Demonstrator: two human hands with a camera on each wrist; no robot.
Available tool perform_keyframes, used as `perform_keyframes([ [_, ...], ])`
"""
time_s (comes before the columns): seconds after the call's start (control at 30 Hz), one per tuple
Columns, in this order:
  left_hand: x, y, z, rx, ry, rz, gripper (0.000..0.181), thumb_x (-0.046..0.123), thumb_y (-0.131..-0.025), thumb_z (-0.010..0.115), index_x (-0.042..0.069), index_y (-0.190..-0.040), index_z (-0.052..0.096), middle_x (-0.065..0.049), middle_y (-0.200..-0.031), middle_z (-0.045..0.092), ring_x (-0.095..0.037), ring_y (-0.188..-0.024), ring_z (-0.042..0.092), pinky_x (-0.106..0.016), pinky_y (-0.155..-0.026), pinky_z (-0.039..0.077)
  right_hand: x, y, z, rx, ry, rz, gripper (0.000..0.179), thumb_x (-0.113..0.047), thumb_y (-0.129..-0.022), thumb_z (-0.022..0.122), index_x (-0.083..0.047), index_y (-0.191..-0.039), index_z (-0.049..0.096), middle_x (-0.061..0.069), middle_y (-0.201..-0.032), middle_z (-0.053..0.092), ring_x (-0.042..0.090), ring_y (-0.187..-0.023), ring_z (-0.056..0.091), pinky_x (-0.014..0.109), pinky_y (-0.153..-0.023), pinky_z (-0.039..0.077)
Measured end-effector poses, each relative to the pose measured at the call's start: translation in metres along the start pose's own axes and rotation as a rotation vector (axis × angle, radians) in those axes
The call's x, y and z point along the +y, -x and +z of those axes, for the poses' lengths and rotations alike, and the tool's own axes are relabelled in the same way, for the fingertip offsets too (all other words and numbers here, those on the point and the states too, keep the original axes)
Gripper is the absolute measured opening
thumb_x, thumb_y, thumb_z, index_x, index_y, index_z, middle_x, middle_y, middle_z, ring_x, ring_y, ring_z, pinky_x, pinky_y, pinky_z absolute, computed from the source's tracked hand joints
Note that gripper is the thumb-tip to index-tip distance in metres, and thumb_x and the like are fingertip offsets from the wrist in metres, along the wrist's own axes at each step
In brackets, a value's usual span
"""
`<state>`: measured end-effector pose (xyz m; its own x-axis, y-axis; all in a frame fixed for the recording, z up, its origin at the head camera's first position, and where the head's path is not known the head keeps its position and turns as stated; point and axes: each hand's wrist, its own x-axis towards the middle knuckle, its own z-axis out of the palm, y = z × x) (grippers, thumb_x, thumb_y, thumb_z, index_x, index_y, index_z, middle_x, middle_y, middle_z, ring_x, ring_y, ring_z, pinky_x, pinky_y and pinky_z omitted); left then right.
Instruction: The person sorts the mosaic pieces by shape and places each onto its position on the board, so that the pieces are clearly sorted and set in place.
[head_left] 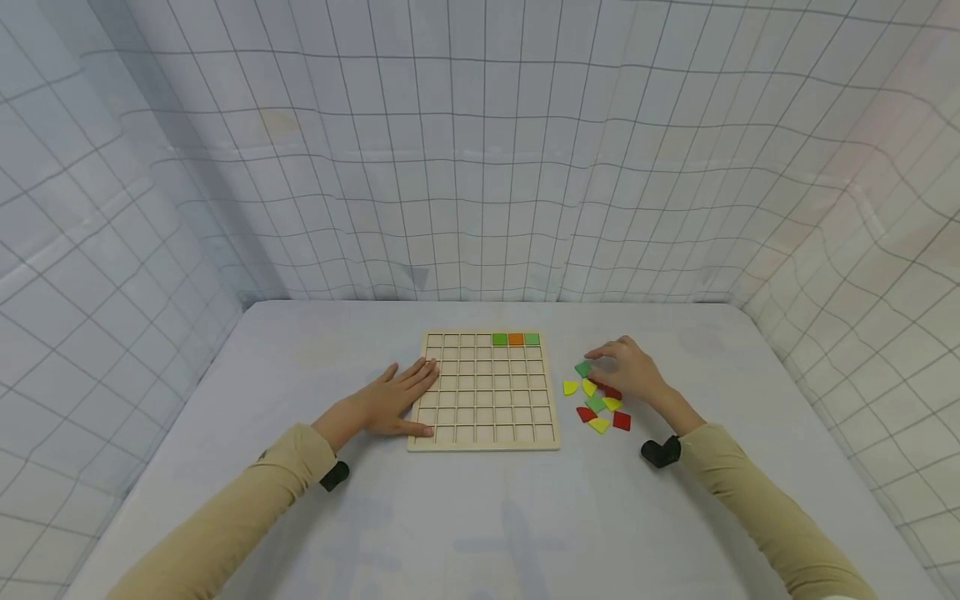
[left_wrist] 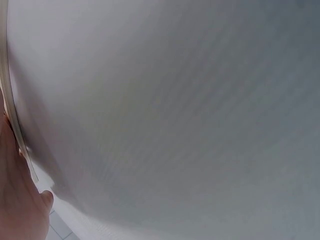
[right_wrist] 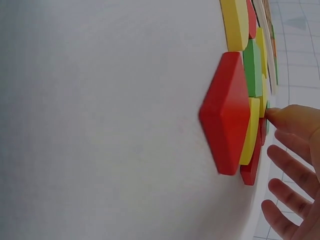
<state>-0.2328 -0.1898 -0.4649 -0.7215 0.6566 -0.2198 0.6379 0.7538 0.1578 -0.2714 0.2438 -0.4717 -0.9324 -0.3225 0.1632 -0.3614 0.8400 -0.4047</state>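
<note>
On the table lies a pale wooden grid board [head_left: 484, 451]. My left hand [head_left: 397, 402] rests flat with spread fingers over its left edge; in the left wrist view only part of that hand [left_wrist: 20, 200] shows beside the board's edge. Three square tiles fill cells of the top row: a green tile [head_left: 499, 340], an orange tile [head_left: 516, 339] and a light green tile [head_left: 532, 339]. Right of the board, the thumb and index finger of my right hand [head_left: 628, 368] pinch a green square tile [head_left: 583, 368] at the far side of a loose pile. The other fingers are spread.
Around the right hand lie yellow quarter-round pieces [head_left: 571, 387], another green square [head_left: 596, 403], red pieces [head_left: 586, 414] and a red square [right_wrist: 225, 112]. White cloth with a grid pattern [head_left: 480, 167] rises behind the table and on both sides.
</note>
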Motion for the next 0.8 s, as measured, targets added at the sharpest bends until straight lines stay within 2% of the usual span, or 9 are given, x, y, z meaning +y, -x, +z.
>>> perform_keyframes([
  [0.37,0.0022,0.0010,-0.0015,-0.019,-0.001,-0.017,0.102,0.068,-0.087,0.050,0.006,-0.155,0.006,-0.014,-0.163,0.001,-0.032,-0.150,0.002,-0.062,-0.116,0.008,-0.0024,-0.0029,0.0002,-0.033,0.027,-0.015,0.031,-0.026,-0.082,0.076,-0.010,-0.108,0.074,0.009,-0.109,0.069,0.025,-0.099,0.052,0.044,-0.080,0.052],
  [0.6,0.0020,0.0014,-0.0015,0.003,0.005,-0.002,0.102,0.067,-0.087,0.052,0.004,-0.155,0.009,-0.016,-0.162,0.004,-0.035,-0.150,0.005,-0.063,-0.116,0.009,-0.0035,-0.0043,0.0010,-0.041,0.042,-0.028,0.030,-0.026,-0.083,0.075,-0.009,-0.107,0.075,0.010,-0.110,0.070,0.024,-0.099,0.052,0.042,-0.078,0.052],
  [0.8,0.0011,0.0000,0.0008,-0.013,-0.007,-0.023,0.102,0.069,-0.086,0.050,0.008,-0.156,0.006,-0.011,-0.163,0.000,-0.030,-0.151,0.002,-0.060,-0.117,0.008,-0.0029,-0.0054,0.0024,-0.049,0.044,-0.035,0.030,-0.027,-0.083,0.075,-0.009,-0.107,0.075,0.010,-0.111,0.070,0.025,-0.101,0.052,0.043,-0.079,0.053],
])
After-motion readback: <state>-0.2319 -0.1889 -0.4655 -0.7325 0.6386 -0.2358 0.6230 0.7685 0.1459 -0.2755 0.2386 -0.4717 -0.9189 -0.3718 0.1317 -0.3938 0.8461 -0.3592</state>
